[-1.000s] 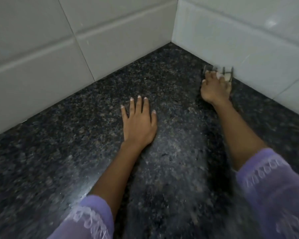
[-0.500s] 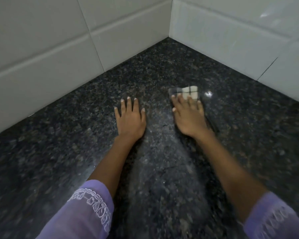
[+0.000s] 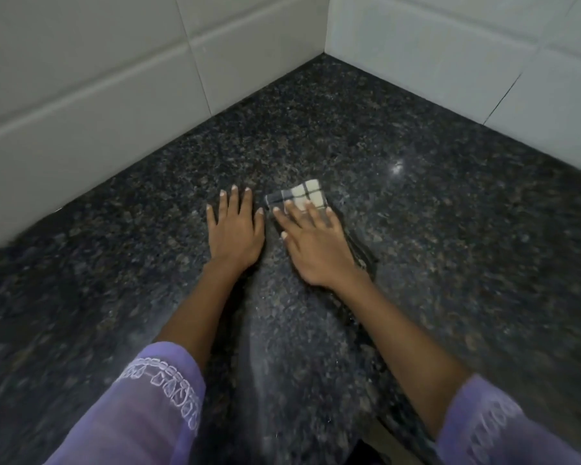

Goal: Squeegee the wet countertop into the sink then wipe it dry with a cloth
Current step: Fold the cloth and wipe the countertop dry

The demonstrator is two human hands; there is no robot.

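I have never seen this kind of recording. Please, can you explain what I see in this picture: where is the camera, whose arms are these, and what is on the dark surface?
The camera is worn on a person's head and looks down, so the two arms are that person's own. There is no machine here. The dark speckled surface is a stone countertop, meeting white wall tiles in a corner. The left hand lies flat and empty on the stone. The right hand presses flat on a checked cloth, which shows beyond the fingers. Both arms wear purple sleeves. No sink or squeegee is visible.
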